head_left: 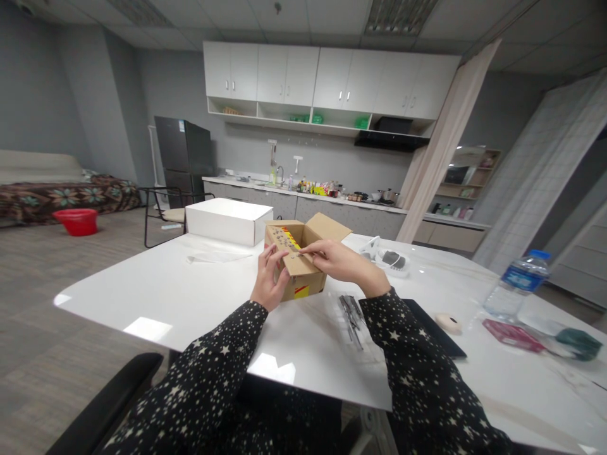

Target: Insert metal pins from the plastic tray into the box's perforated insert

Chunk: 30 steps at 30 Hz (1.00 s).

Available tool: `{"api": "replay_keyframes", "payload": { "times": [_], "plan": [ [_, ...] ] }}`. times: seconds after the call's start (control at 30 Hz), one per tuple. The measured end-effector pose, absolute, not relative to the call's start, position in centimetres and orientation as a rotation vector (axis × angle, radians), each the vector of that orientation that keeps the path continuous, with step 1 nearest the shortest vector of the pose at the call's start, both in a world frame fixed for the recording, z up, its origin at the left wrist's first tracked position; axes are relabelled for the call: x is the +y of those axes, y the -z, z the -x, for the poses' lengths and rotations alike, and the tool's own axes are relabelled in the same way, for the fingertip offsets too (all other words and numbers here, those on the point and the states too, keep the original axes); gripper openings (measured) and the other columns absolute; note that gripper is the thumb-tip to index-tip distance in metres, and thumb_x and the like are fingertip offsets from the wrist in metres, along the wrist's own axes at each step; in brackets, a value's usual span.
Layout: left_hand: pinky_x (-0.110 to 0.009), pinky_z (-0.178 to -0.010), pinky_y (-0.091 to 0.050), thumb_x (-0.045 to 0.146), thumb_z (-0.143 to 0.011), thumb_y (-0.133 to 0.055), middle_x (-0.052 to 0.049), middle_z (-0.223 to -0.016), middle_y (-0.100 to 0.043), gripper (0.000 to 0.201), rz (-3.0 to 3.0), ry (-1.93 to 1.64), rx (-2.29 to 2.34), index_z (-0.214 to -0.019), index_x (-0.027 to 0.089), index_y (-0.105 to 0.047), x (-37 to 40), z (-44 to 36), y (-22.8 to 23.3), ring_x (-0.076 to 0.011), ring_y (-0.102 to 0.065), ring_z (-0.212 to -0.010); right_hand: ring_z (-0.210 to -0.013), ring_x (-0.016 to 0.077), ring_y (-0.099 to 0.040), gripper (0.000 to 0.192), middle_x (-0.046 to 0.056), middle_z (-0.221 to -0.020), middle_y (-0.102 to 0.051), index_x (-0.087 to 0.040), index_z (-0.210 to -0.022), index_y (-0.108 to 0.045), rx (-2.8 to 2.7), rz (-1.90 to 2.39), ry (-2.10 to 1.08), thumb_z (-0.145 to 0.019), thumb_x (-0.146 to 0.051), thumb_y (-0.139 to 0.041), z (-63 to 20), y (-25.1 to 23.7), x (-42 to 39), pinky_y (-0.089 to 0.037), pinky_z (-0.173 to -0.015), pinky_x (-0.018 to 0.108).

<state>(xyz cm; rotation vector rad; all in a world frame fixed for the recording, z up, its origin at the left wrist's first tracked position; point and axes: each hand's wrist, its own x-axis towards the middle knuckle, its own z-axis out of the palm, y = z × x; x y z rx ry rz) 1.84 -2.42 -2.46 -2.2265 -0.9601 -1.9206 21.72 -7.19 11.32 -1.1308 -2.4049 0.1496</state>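
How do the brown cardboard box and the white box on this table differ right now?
The brown cardboard box is open with a flap raised, while the white box appears closed.
The cardboard box carries yellow and red markings; the white box's visible sides look plain.
The left hand and right hand touch the cardboard box, but neither touches the white box.
Both rest on the white table.

Cool, even, greyish room light; ceiling fixture (402,16), upper right of centre, looks dull. White glare patches on the glossy table (142,291), lower left and bottom centre. Soft shadow inside the carton (310,282), mid-frame. Upper right corner dim. Wide-lens stretch tips the bottle (519,284), right side. From here, far counter's clutter (327,188) reads soft.
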Motion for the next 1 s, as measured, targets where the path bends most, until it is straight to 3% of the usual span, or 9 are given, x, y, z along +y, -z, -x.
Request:
{"api": "replay_keyframes", "payload": {
  "times": [0.3,1.0],
  "plan": [
    [-0.057,-0.116,-0.039,0.041,-0.100,-0.045,-0.015,-0.142,-0.044,0.038,2.231,1.930,-0.943,-0.132,0.024,-0.054,-2.4,-1.9,2.4,-0.0303,-0.041,-0.141,-0.108,0.0246,-0.066,0.038,0.009,-0.121,-0.074,-0.022,-0.115,-0.077,-2.432,1.090,-0.101,-0.091,-0.011,-0.050,-21.6,-11.1,-7.1,-0.052,-0.095,0.040],
    [-0.057,-0.117,-0.037,0.041,-0.099,-0.046,-0.015,-0.143,-0.041,0.040,2.246,1.886,-0.932,-0.134,0.024,-0.051,-2.2,-1.8,2.4,-0.0304,-0.040,-0.142,-0.100,0.0214,-0.069,0.033,0.008,-0.121,-0.074,-0.022,-0.118,-0.074,-2.298,1.116,-0.194,-0.092,-0.019,-0.055,-23.3,-12.8,-8.2,-0.056,-0.088,0.035]
  ]
}}
